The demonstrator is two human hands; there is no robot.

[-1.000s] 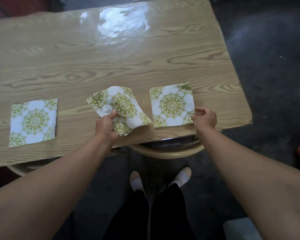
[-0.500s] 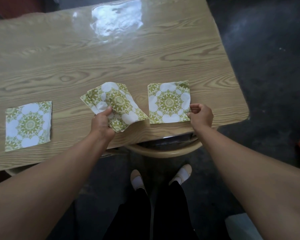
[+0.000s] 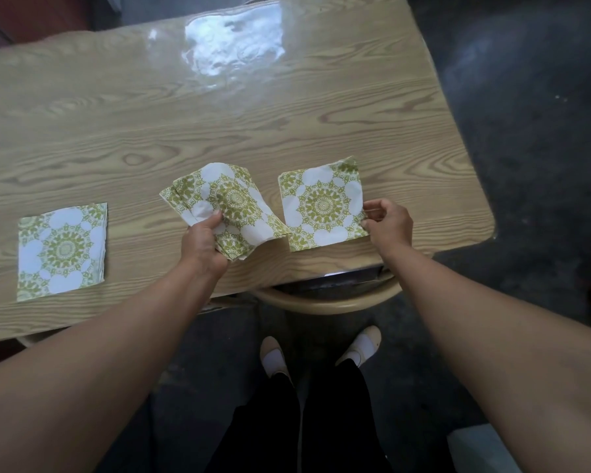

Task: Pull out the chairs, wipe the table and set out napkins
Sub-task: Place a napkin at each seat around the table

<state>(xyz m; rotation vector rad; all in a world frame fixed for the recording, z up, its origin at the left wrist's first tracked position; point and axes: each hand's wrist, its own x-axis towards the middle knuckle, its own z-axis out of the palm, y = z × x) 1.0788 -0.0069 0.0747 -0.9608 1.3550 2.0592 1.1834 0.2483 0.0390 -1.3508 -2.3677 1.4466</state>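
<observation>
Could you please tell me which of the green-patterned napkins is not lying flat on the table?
The middle napkin, gripped crumpled in the left hand; the far-left napkin and right napkin lie flat.

We count one wooden worktop [image 3: 219, 131]. Two single napkins lie flat on it: the left napkin [image 3: 62, 249] near its left end and the right napkin [image 3: 323, 204] near its right end. Between them is one bunch of napkins [image 3: 232, 203], though we cannot tell how many sheets it holds. At the worktop's near edge we count two hands, the left hand [image 3: 202, 244] and the right hand [image 3: 389, 227]. Below that edge are one curved chair back [image 3: 321, 302] and two pale shoes [image 3: 273, 358].
</observation>
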